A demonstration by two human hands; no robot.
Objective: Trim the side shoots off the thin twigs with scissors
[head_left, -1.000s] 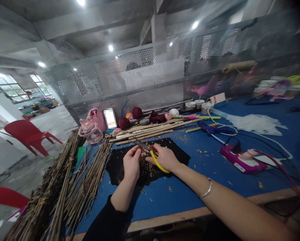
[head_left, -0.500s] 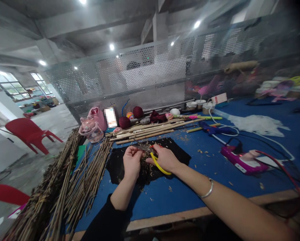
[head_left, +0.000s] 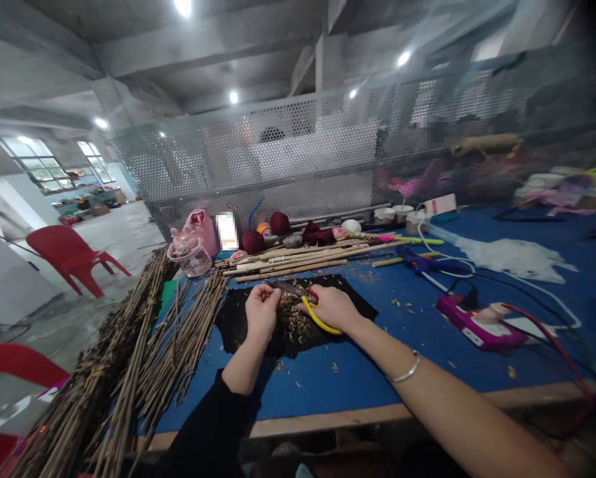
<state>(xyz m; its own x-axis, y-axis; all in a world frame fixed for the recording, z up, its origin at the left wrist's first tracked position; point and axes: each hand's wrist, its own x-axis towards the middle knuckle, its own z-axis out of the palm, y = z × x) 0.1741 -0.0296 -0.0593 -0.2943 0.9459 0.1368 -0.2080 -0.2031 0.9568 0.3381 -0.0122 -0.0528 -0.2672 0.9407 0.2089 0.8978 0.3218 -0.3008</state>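
Observation:
My right hand [head_left: 334,309] is closed around the scissors [head_left: 318,320], which have a looped yellow handle and a bit of red near the pivot. Their dark metal blades point left, towards my left hand [head_left: 261,312]. That hand is pinched by the blade tips; whatever its fingers hold is too small to make out. Beneath both hands lies a black cloth [head_left: 238,325] strewn with short brown plant clippings [head_left: 298,322].
Bundles of thin dry stems [head_left: 178,338] cover the table's left side. Behind the cloth lie pale sticks [head_left: 298,264] and dark red yarn balls [head_left: 279,223]. A purple power strip [head_left: 477,324], a blue glue gun [head_left: 427,262] and cables occupy the right. A perforated metal screen [head_left: 302,156] stands behind.
The camera view has shifted slightly. The scissors stay in my right hand, while my left hand remains pinched by the blades. More of the clippings shows between my hands.

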